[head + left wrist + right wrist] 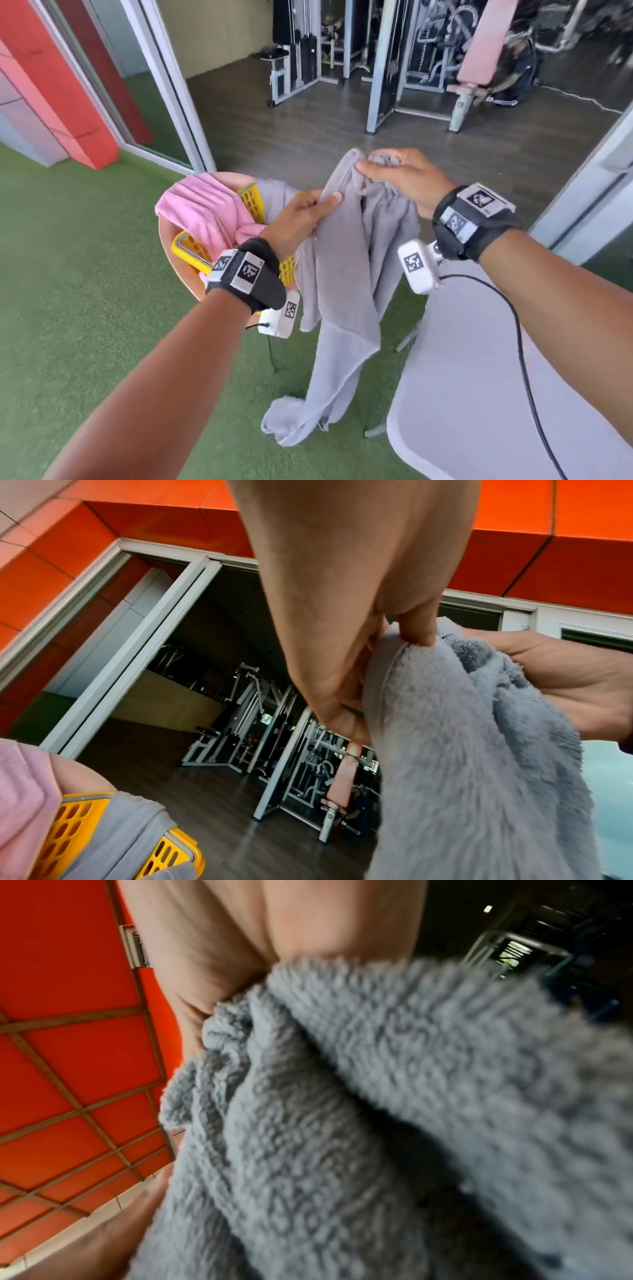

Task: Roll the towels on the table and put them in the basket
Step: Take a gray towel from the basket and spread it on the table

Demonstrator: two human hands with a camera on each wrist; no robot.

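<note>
From the head view, I hold the grey towel [346, 274] up in the air with both hands, in front of me. My right hand [404, 178] grips the bunched top end, with the fingers curled around the cloth. My left hand [298, 219] pinches a long edge a little lower, the thumb lying on the front of the cloth and the other fingers behind it. The towel hangs down loose, not rolled, between the yellow basket [191, 246] on my left and the light grey table [479, 394] on my right; its low end is near the green floor [85, 308]. A pink towel [202, 212] lies across the basket, and another grey towel [277, 195] hangs over its far rim. The basket stands on a round pink stool [171, 240].

From the left wrist view, my left hand [342, 647] is closed on the hemmed edge of the grey towel [462, 764]. My right hand [575, 680] is behind the cloth. Low at the left I see the yellow basket [68, 831] with the pink towel [24, 791] and the other grey towel [126, 831] over its rim.

From the right wrist view, the grey towel [359, 1110] fills almost the whole picture, blurred. My right hand [257, 934] is clamped on its top.
</note>
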